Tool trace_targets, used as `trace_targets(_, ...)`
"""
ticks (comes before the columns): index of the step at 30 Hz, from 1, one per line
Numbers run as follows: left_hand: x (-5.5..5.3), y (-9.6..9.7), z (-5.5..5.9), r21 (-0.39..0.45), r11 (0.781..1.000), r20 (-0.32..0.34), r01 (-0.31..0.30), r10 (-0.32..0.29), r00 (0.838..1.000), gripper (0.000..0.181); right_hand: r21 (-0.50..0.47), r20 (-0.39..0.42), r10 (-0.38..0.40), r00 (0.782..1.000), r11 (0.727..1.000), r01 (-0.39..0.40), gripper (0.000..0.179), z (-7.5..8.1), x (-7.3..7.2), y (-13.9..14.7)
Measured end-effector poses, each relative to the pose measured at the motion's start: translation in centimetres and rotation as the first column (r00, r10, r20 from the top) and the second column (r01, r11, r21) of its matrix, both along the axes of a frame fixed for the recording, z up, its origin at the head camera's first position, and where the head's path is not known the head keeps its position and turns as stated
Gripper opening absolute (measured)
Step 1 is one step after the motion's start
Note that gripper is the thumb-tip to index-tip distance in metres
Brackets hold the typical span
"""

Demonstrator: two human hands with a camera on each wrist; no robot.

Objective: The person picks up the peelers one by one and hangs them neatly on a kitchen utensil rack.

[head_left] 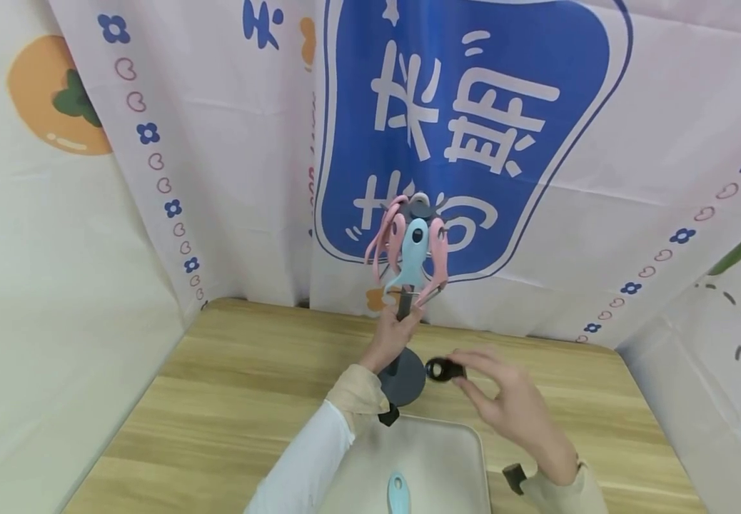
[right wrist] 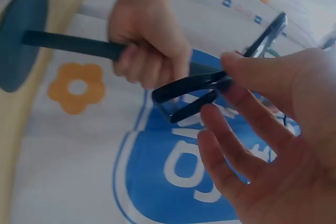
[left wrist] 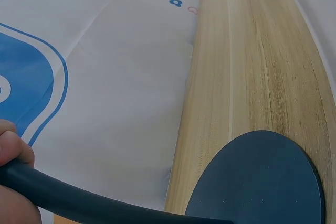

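Observation:
My left hand [head_left: 391,341] grips the dark pole of a utensil stand [head_left: 409,385], just below the pieces hanging from its top. In the left wrist view the stand's round base [left wrist: 257,177] lies flat on the table while the pole curves into the fingers. Pink utensils [head_left: 439,250] and a light blue one [head_left: 415,246] hang around the stand's head. To the right of the pole, my right hand [head_left: 515,400] pinches a black utensil with open looped ends [right wrist: 189,85] between thumb and fingers. Its exact kind is unclear.
A pale tray [head_left: 447,442] stands in front of the base, with a light blue handle [head_left: 399,492] in it. The wooden table [head_left: 216,400] meets a printed cloth [head_left: 248,178] at the back and sides.

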State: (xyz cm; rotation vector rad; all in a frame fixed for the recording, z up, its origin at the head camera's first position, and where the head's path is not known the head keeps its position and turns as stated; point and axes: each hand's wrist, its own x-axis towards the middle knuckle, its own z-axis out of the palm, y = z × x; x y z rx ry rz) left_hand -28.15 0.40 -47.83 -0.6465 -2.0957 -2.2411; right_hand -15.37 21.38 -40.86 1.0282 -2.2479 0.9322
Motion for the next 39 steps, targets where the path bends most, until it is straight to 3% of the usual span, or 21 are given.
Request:
trace_targets(3, 0.0, 0.0, 0.1, -0.008, 1.0, 0.004, 0.009, -0.009, 1.0, 0.05, -0.138, -0.035, 0.009, 0.999, 0.99, -0.013, 0.051, 1.7, -1.4, 0.2)
trace_targets(6, 0.0, 0.1, 0.1, -0.015, 1.0, 0.006, 0.004, -0.004, 1.0, 0.05, -0.296, -0.03, 0.046, 0.999, 0.954, -0.053, 0.05, 3.1, -2.8, 0.1)
trace_targets(9, 0.0, 0.1, 0.0, -0.012, 1.0, -0.001, 0.0, 0.0, 1.0, 0.05, -0.442, 0.003, 0.083, 0.997, 0.894, -0.073, 0.047, 4.4, -4.0, -0.5)
trace_targets(12, -0.1, -0.1, -0.1, -0.011, 1.0, 0.002, -0.002, 0.002, 1.0, 0.052, -0.553, 0.064, 0.081, 0.995, 0.832, -0.032, 0.043, 5.5, -5.0, -1.5)
trace_targets(16, 0.0, -0.1, -0.1, -0.017, 1.0, 0.0, -0.003, 0.003, 1.0, 0.051, -0.66, 0.117, 0.061, 0.991, 0.751, 0.032, 0.037, 6.7, -6.3, -2.8)
trace_targets(21, 0.0, -0.1, 0.0, -0.011, 1.0, -0.015, -0.002, 0.002, 1.0, 0.05, -0.741, 0.14, 0.063, 0.988, 0.669, 0.063, 0.03, 7.5, -7.7, -3.8)
trace_targets(34, 0.1, -0.2, -0.2, -0.048, 0.999, -0.011, -0.021, 0.02, 1.0, 0.059, -0.762, 0.172, 0.062, 0.983, 0.641, 0.093, 0.026, 7.5, -8.6, -5.1)
trace_targets(39, 0.1, -0.2, -0.2, -0.043, 0.999, -0.015, -0.028, 0.028, 1.0, 0.057, -0.748, 0.198, 0.041, 0.979, 0.652, 0.124, 0.026, 7.1, -8.5, -5.3)
